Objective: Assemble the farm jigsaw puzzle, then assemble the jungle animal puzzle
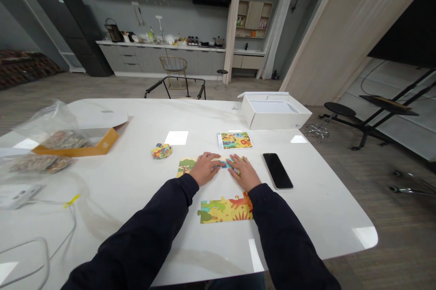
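Colourful jigsaw pieces lie under left hand and right hand.

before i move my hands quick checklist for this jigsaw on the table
Left hand and right hand on the upper puzzle section: ok
Seams under the hands joined: cannot tell, the hands cover them
Lower puzzle section joined to the upper puzzle section: not ok, a gap separates them
Loose puzzle pieces clear of the hands: ok
Picture card face up and uncovered: ok
Black smartphone apart from the right hand: ok
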Motion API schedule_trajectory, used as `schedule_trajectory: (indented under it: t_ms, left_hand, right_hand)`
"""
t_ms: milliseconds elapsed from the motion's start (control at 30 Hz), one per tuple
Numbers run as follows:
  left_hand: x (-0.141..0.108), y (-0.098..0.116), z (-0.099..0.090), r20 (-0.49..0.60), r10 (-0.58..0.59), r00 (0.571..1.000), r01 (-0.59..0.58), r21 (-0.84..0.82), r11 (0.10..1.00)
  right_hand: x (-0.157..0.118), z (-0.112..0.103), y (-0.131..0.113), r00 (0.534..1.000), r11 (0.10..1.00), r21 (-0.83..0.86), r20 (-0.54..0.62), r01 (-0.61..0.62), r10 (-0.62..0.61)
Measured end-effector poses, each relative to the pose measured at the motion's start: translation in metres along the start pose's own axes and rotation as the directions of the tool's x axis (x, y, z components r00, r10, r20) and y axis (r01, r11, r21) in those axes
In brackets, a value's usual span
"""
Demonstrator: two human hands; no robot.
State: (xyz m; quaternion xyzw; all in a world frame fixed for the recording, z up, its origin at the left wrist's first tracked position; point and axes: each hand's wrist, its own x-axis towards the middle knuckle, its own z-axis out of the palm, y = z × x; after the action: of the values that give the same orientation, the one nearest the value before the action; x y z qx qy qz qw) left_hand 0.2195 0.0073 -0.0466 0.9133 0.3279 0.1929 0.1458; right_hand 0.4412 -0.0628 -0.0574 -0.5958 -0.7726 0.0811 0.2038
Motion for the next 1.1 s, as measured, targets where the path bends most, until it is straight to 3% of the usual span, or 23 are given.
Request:
schedule_trajectory:
  t_ms: [167, 267, 333, 533, 633, 767, 900, 1100]
  left_hand:
    - [-0.001, -0.003, -0.002, 0.024, 0.029, 0.999, -0.029, -0.035, 0.999]
    - [-0.003, -0.009, -0.013, 0.056, 0.074, 0.996, -0.070, -0.069, 0.995]
    - [-0.009, -0.015, -0.023, 0.021, 0.049, 0.999, -0.048, -0.063, 0.997]
    - [-0.056, -0.039, -0.044, -0.071, -0.125, 0.990, 0.127, 0.018, 0.992]
    - [-0.079, -0.044, -0.046, -0.088, -0.111, 0.990, 0.110, -0.010, 0.994]
    - [-0.089, -0.042, -0.051, -0.111, -0.065, 0.992, 0.057, -0.077, 0.995]
    - [-0.105, -0.043, -0.062, -0.211, -0.104, 0.972, 0.079, -0.128, 0.989]
    - [-0.165, -0.043, -0.062, -0.306, -0.160, 0.938, 0.118, -0.151, 0.981]
  right_hand:
    - [0.000, 0.002, 0.002, 1.000, 1.000, 0.018, -0.013, 0.010, -0.009]
    - [-0.001, 0.002, 0.003, 1.000, 1.000, 0.028, -0.018, 0.010, -0.010]
    - [-0.001, 0.002, 0.003, 1.000, 0.999, 0.032, -0.021, 0.007, -0.007]
    - [0.000, 0.003, 0.003, 1.000, 0.999, 0.045, -0.017, -0.005, 0.006]
    - [0.000, 0.003, 0.003, 1.000, 0.998, 0.064, -0.013, -0.019, 0.020]
    - [-0.001, 0.002, 0.004, 1.000, 0.996, 0.092, -0.030, 0.001, 0.002]
    - [-0.006, -0.002, 0.003, 0.987, 0.970, 0.243, -0.156, 0.007, 0.032]
    - [-0.017, -0.020, 0.003, 0.949, 0.921, 0.384, -0.258, -0.073, 0.182]
